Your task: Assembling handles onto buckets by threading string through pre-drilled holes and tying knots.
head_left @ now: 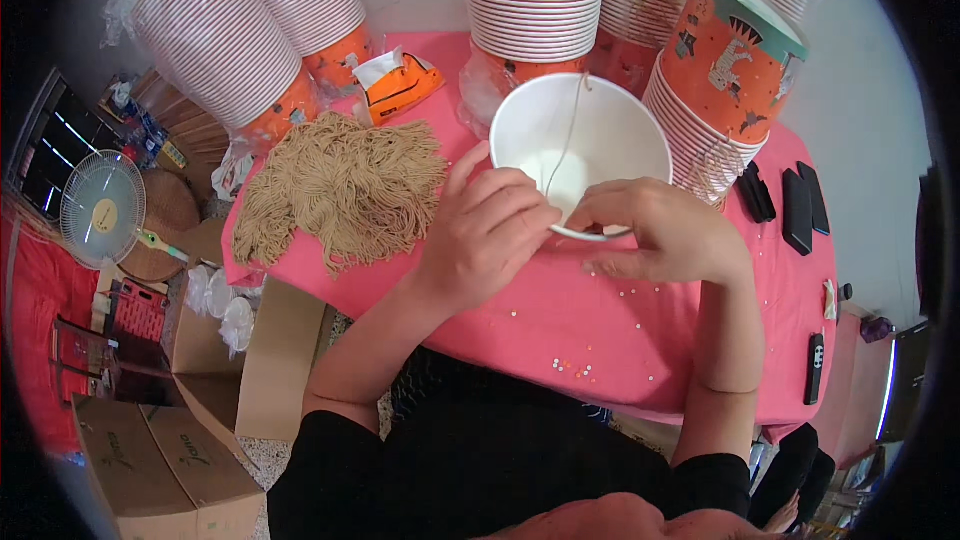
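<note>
One white paper cup (600, 135) lies tilted at centre of the pink tabletop (560, 310), mouth up, with one tan string (568, 135) running from its 12 o'clock rim down to the near rim. Both hands pinch there: left hand (490, 230) and right hand (665, 235), fingers pressed together on string and rim. Judged partway: string not visibly fixed; string pile (345, 190) at 9 o'clock, cup stacks (535, 0) at 12 o'clock untouched.

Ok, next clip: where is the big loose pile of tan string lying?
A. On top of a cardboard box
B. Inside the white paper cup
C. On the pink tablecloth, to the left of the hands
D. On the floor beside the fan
C: the pile of tan string lies on the pink tablecloth, left of the left hand and the white paper cup.
</note>
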The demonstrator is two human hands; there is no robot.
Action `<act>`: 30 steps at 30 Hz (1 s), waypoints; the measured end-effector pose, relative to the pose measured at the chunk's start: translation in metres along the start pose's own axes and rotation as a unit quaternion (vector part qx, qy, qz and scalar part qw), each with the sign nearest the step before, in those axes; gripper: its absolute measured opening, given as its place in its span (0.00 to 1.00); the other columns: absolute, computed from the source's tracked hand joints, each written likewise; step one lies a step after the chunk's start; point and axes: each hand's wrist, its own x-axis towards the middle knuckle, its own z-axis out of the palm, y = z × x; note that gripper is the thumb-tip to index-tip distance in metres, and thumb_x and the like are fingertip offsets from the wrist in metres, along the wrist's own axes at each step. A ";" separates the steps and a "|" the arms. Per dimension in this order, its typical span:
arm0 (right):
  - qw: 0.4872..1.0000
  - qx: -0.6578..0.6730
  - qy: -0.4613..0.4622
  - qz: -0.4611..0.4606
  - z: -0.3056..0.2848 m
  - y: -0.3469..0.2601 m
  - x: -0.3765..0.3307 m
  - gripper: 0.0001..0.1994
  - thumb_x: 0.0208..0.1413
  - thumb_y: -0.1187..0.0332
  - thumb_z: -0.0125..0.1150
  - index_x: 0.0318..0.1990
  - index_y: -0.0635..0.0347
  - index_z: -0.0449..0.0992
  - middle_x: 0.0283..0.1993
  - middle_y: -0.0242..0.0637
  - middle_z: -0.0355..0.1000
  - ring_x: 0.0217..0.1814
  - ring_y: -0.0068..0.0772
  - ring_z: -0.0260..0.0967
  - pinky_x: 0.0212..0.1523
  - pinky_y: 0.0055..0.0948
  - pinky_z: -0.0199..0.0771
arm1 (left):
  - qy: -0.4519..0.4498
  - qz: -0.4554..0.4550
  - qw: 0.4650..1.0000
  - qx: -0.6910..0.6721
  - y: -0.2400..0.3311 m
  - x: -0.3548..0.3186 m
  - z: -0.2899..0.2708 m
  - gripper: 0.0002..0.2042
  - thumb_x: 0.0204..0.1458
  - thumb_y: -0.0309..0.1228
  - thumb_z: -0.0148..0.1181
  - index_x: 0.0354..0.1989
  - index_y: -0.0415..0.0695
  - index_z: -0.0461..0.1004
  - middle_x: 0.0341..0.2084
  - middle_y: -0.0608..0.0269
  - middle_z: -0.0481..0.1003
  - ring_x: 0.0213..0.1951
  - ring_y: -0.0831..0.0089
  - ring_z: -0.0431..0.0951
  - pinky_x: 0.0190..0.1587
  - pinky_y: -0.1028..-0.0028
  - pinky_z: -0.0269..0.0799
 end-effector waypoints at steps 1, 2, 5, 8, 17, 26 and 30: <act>0.999 0.021 -0.010 0.029 0.000 0.001 0.001 0.10 0.46 0.78 0.61 0.39 0.66 0.76 0.32 0.43 0.74 0.33 0.44 0.72 0.35 0.33 0.72 | 0.003 -0.032 0.999 -0.029 -0.003 -0.001 0.003 0.11 0.42 0.27 0.65 0.36 0.45 0.77 0.35 0.67 0.73 0.46 0.68 0.73 0.61 0.52 0.58; 0.999 0.016 0.019 0.038 0.004 0.004 0.004 0.09 0.47 0.78 0.61 0.39 0.66 0.76 0.32 0.43 0.73 0.33 0.42 0.72 0.35 0.33 0.72 | 0.027 -0.039 0.999 -0.021 -0.004 -0.003 0.004 0.13 0.40 0.24 0.67 0.38 0.44 0.76 0.37 0.65 0.73 0.47 0.64 0.72 0.57 0.57 0.63; 0.999 0.015 0.027 0.040 0.011 0.011 0.008 0.08 0.48 0.77 0.62 0.38 0.66 0.76 0.31 0.43 0.73 0.32 0.42 0.71 0.34 0.34 0.72 | 0.111 -0.073 0.991 -0.021 -0.002 -0.012 0.012 0.13 0.40 0.22 0.66 0.37 0.44 0.75 0.39 0.62 0.73 0.46 0.61 0.72 0.51 0.61 0.67; 0.997 0.000 0.035 0.067 0.015 0.007 0.011 0.07 0.49 0.76 0.62 0.37 0.66 0.76 0.30 0.44 0.73 0.31 0.42 0.72 0.34 0.34 0.71 | 0.102 -0.095 0.990 -0.038 0.007 -0.022 0.011 0.11 0.40 0.21 0.66 0.33 0.43 0.74 0.33 0.61 0.74 0.36 0.62 0.76 0.38 0.66 0.71; 0.996 -0.050 0.066 0.025 0.018 0.002 0.010 0.07 0.51 0.74 0.63 0.38 0.66 0.77 0.31 0.44 0.75 0.33 0.40 0.74 0.34 0.34 0.72 | 0.083 -0.170 0.972 -0.141 0.003 -0.020 0.018 0.06 0.46 0.22 0.65 0.32 0.40 0.75 0.28 0.60 0.76 0.29 0.64 0.77 0.31 0.70 0.72; 0.977 0.160 -0.036 0.135 0.010 0.001 0.034 0.09 0.55 0.70 0.58 0.39 0.66 0.76 0.23 0.35 0.73 0.28 0.24 0.70 0.32 0.28 0.71 | 0.106 -0.346 0.771 -0.524 -0.017 -0.011 -0.003 0.05 0.60 0.26 0.53 0.40 0.38 0.69 0.34 0.58 0.77 0.32 0.77 0.77 0.35 0.80 0.73; 0.971 0.159 -0.089 0.154 0.008 0.005 0.047 0.09 0.57 0.68 0.62 0.37 0.66 0.76 0.26 0.28 0.71 0.28 0.17 0.65 0.31 0.23 0.67 | 0.139 -0.378 0.687 -0.605 -0.032 -0.001 -0.015 0.05 0.62 0.29 0.52 0.39 0.41 0.66 0.34 0.58 0.78 0.30 0.79 0.77 0.29 0.82 0.71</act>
